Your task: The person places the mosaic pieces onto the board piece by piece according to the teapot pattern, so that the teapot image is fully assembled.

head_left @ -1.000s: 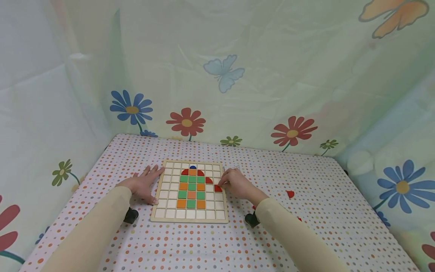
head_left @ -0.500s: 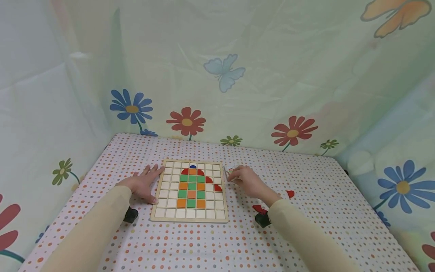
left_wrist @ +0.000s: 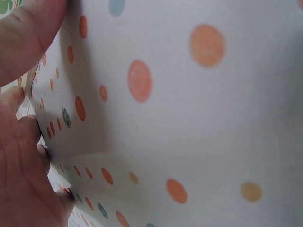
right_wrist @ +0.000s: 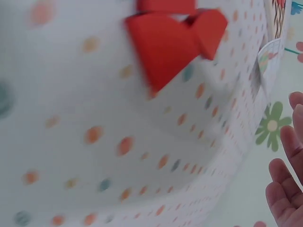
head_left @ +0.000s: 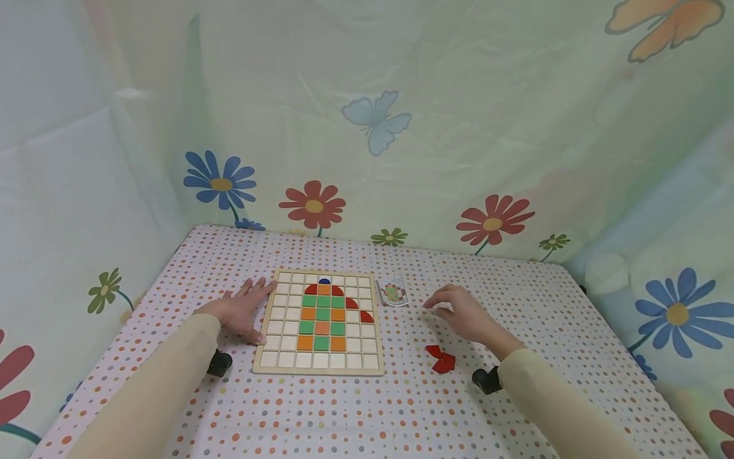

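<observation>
A square wooden grid board (head_left: 318, 371) lies on the dotted tablecloth, with green, orange, red and blue tiles laid in its cells. My left hand (head_left: 237, 312) rests with spread fingers along the board's left edge, thumb at the frame. Over the cloth right of the board, my right hand (head_left: 461, 313) has loosely bent fingers and nothing between them. Several red quarter-round pieces (head_left: 443, 361) lie in a small heap nearer me than that hand; the right wrist view shows these red pieces (right_wrist: 163, 47) overlapping.
A small picture card (head_left: 394, 292) with a coloured pattern lies just right of the board. A flowered fabric backdrop (head_left: 436, 127) rises behind and at both sides of the table. Black wrist cameras (head_left: 486, 380) sit under the sleeves.
My right hand has left the red tile at the board's right side and moved right, uncovering the card and the red heap. The left hand stays in place.
</observation>
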Available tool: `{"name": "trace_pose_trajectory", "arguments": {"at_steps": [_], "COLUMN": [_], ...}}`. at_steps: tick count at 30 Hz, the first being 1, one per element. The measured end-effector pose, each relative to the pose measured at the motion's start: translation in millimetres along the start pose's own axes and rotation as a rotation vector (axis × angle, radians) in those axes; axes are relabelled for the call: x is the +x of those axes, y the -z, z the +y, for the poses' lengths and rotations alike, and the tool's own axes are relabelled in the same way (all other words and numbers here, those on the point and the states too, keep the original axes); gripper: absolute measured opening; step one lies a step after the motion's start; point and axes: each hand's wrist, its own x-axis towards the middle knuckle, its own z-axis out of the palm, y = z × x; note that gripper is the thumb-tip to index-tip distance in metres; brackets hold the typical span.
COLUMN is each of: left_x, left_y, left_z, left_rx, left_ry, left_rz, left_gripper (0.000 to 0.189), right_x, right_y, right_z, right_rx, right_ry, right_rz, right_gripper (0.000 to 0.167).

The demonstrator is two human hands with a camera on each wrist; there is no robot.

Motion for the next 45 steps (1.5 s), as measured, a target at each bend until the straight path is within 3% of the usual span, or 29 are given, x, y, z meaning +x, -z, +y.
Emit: {"name": "trace_pose_trajectory", "arguments": {"at_steps": [21,33,45], "left_x": [0.8,0.6,-0.4], "left_y": [2.0,1.6,0.0], "left_z": [-0.2,1.2,2.0], "left_rx": [0.013,0.013,-0.004], "left_ry": [-0.002,-0.001,0.009], "left_rz": [0.003,0.002,0.000], "left_gripper": [0.115,0.115,0.116], "right_x": [-37.2,-57.0,-58.8], "right_y": [-11,-12,-14], "right_z": [11,22,26], "right_rx": [-0.015,0.011,-0.020], "right_ry": [-0.103,-0.101,-0.008], "right_rz": [-0.096,-0.161,-0.153], "right_gripper": [0.008,0.018,0.022]}}
